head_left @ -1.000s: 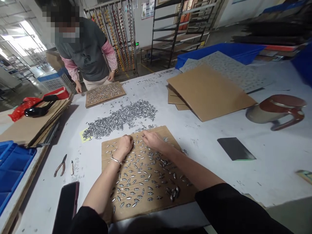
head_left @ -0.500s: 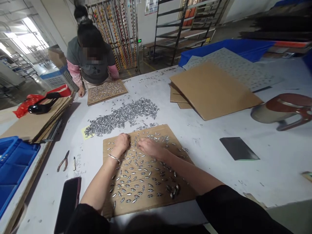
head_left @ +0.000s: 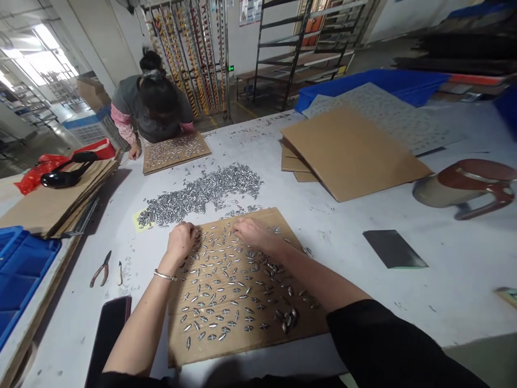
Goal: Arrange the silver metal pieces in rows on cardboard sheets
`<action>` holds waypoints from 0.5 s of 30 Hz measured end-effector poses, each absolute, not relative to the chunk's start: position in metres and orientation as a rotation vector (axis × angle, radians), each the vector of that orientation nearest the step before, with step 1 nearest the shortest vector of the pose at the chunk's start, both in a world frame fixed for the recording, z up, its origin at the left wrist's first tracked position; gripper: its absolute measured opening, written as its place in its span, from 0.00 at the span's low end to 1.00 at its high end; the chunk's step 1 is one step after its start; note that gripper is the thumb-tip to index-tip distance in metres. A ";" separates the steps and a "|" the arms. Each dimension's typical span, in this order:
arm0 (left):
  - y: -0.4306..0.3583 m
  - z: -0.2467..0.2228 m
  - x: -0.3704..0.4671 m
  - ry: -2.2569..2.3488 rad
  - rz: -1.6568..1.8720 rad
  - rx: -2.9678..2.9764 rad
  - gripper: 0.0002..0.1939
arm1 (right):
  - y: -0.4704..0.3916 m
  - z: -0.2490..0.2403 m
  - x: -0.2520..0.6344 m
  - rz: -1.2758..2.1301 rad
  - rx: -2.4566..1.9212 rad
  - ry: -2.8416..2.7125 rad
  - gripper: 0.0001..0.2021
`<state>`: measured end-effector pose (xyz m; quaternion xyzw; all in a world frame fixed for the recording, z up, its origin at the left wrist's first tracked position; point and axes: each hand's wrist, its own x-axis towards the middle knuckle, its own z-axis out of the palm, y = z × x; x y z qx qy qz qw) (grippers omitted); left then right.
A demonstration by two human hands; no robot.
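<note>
Small silver, pointed-oval metal pieces (head_left: 212, 311) lie spread over a brown cardboard sheet (head_left: 226, 349) in front of me. My left hand (head_left: 181, 241) is at the sheet's far left corner, its fingers curled together among the pieces. Farther right, near the far edge, my right hand (head_left: 253, 233) rests low over the sheet with its fingertips pinched. What either hand holds, if anything, is too small to make out. Part of the right side of the sheet is covered by my right forearm. A large heap of the same pieces (head_left: 205, 188) lies just beyond the sheet.
Across the table a person (head_left: 155, 102) leans over another piece-covered cardboard (head_left: 177, 153). Pliers (head_left: 102, 269) and a phone (head_left: 109, 334) lie at left, near a blue crate (head_left: 28, 275). At right are stacked cardboard (head_left: 355, 156), a dark square sheet (head_left: 393, 249) and a jug (head_left: 448, 183).
My left hand has moved left, away from the right hand, to the sheet's corner. My right hand has shifted slightly up and right. The person opposite has bent lower.
</note>
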<state>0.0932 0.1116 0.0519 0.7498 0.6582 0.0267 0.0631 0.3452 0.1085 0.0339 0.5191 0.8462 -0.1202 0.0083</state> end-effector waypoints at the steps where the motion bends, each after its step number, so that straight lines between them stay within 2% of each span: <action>1: 0.110 0.050 0.093 1.981 0.083 2.268 0.13 | 0.109 0.033 0.341 -0.361 1.602 2.651 0.13; 8: 0.101 0.039 0.095 1.922 0.120 2.281 0.12 | 0.118 0.018 0.330 -0.336 1.504 2.727 0.10; 12: 0.098 0.036 0.103 1.889 0.143 2.285 0.11 | 0.118 0.001 0.331 -0.171 1.495 2.825 0.12; 15: 0.095 0.033 0.110 1.853 0.148 2.289 0.13 | 0.114 -0.002 0.334 -0.187 1.495 2.826 0.13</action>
